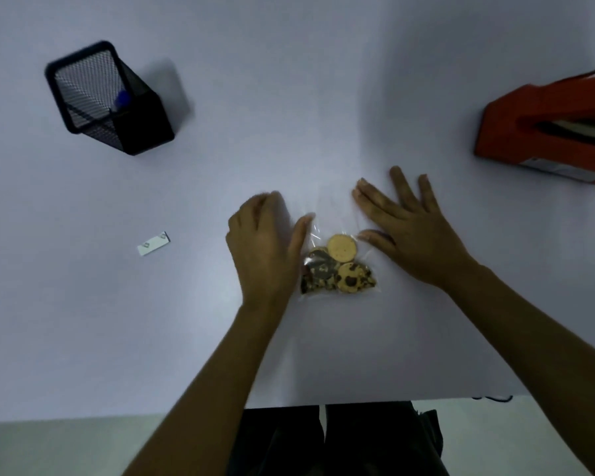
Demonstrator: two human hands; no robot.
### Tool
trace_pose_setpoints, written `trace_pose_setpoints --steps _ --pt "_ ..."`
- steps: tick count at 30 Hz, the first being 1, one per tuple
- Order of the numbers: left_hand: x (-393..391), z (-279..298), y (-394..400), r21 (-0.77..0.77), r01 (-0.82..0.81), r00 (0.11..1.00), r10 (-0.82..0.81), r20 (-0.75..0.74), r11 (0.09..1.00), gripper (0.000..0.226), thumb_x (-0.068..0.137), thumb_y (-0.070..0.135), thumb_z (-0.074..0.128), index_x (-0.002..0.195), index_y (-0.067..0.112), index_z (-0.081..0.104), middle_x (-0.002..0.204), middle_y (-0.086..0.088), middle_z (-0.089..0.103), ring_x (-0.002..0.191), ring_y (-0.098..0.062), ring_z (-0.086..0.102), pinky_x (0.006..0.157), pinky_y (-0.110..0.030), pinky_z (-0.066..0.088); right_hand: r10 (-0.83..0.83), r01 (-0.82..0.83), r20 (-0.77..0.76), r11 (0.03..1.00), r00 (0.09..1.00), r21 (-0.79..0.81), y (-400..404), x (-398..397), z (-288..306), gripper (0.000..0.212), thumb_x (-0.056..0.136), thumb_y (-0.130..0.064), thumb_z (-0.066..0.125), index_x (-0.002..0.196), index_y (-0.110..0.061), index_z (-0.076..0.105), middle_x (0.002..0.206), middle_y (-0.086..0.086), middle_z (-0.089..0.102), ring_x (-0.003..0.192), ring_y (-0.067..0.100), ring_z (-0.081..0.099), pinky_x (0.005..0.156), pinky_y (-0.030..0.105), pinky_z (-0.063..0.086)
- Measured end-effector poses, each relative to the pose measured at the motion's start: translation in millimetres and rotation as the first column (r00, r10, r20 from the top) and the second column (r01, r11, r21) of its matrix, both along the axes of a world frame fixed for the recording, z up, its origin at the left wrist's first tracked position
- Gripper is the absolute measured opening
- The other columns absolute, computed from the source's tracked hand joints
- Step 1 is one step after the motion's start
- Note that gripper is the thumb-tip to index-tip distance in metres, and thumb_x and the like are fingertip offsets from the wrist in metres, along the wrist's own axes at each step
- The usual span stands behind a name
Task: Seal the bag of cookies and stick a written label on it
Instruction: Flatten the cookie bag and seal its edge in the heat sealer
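Cookies (pixel 340 267) are seen bunched at the near end of a clear bag (pixel 334 231) lying flat on the white desk (pixel 289 97), between the two hands. The left hand (pixel 265 245) is curled loosely at the bag's left edge, thumb laid along it, nothing clamped. The right hand (pixel 406 228) is spread flat, fingers apart, at the bag's right edge. A small label (pixel 153 244) lies well to the left. A black mesh holder (pixel 107 97) with a pen (pixel 121 98) is set far left, an orange sealer (pixel 550 128) far right.
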State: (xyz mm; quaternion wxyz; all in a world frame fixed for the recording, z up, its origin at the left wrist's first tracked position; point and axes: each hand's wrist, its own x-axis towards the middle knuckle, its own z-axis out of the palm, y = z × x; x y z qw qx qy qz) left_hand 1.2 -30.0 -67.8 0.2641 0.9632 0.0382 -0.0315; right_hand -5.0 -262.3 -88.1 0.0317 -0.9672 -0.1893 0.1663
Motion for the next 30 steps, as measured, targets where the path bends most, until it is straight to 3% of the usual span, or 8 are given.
trace_pose_setpoints --steps 5,8,10,14,18,20,25,30 --pt "4.7 8.5 -16.0 -0.185 -0.213 0.962 0.173 -0.212 0.959 0.062 0.079 0.056 0.067 0.126 0.019 0.047 0.096 0.000 0.064 0.093 -0.019 0.061 0.084 -0.040 0.052 -0.010 0.010 -0.012 1.000 1.000 0.010 4.0 0.0 -2.1 0.066 0.097 -0.055 0.024 0.153 -0.021 0.013 0.159 -0.004 0.012 0.147 0.035 0.001 0.115 0.062 0.004" --pt "11.8 13.3 -17.9 -0.229 -0.267 0.926 0.184 -0.330 0.936 0.062 0.077 0.048 0.074 0.124 0.019 0.045 0.081 0.006 0.062 0.080 -0.015 0.062 0.068 -0.025 0.048 -0.020 0.020 -0.017 1.000 1.000 0.017 4.9 0.1 -3.1 0.066 0.097 -0.054 0.022 0.153 -0.021 0.012 0.159 -0.004 0.011 0.147 0.034 0.001 0.115 0.062 0.003" --pt "14.4 16.3 -16.8 -0.246 -0.249 0.918 0.147 -0.368 0.937 0.056 0.077 0.044 0.075 0.119 0.017 0.050 0.081 0.009 0.058 0.078 -0.010 0.057 0.060 -0.016 0.039 -0.031 0.031 -0.019 0.999 0.999 0.029 6.3 -0.7 -3.1 0.066 0.097 -0.054 0.022 0.153 -0.020 0.014 0.159 -0.004 0.011 0.147 0.033 0.003 0.115 0.062 0.003" --pt "19.8 13.7 -9.9 -0.259 -0.204 0.915 0.090 -0.394 0.944 0.049 0.074 0.040 0.079 0.111 0.015 0.060 0.098 0.010 0.056 0.089 -0.007 0.051 0.072 -0.019 0.038 -0.070 0.070 -0.009 0.995 0.998 0.075 11.1 -5.4 -2.8 0.063 0.098 -0.048 0.026 0.152 -0.015 0.019 0.159 0.002 0.018 0.147 0.032 0.010 0.115 0.061 0.008" --pt "19.0 11.2 -12.0 -0.282 -0.186 0.924 0.070 -0.376 0.941 0.019 0.070 0.027 0.082 0.074 0.024 0.064 0.088 0.006 0.065 0.075 -0.004 0.059 0.057 -0.010 0.037 -0.162 0.157 0.021 0.975 0.987 0.155 19.3 -13.6 -3.2 0.061 0.099 -0.043 0.028 0.151 -0.011 0.021 0.158 0.007 0.021 0.146 0.028 0.015 0.117 0.056 0.011" --pt "15.9 13.9 -13.6 -0.307 -0.189 0.925 0.065 -0.375 0.933 0.026 0.075 0.019 0.078 0.065 0.030 0.056 0.074 0.013 0.061 0.069 0.000 0.057 0.057 -0.007 0.036 -0.226 0.219 0.018 0.956 0.974 0.196 23.1 -16.6 -2.8 0.063 0.099 -0.042 0.029 0.151 -0.008 0.018 0.158 0.010 0.020 0.146 0.027 0.016 0.118 0.052 0.010" --pt "23.3 19.4 -8.9 -0.372 -0.228 0.904 0.053 -0.425 0.900 0.046 0.077 0.028 0.078 0.113 0.018 0.051 0.079 0.010 0.061 0.078 -0.008 0.059 0.063 -0.012 0.039 -0.343 0.337 -0.026 0.903 0.939 0.267 27.7 -20.4 -2.1 0.070 0.099 -0.043 0.034 0.151 -0.003 0.010 0.159 0.015 0.015 0.147 0.024 0.013 0.119 0.045 0.004" --pt "32.6 21.6 -8.2 -0.397 0.005 0.892 -0.183 -0.412 0.918 0.014 0.089 0.015 0.061 0.097 0.019 0.070 0.094 0.007 0.068 0.090 -0.010 0.061 0.077 -0.018 0.046 -0.429 0.424 -0.053 0.854 0.902 0.302 35.2 -23.9 0.7 0.070 0.100 -0.035 0.044 0.151 -0.005 0.007 0.160 0.013 0.010 0.148 0.022 0.007 0.120 0.041 0.001"
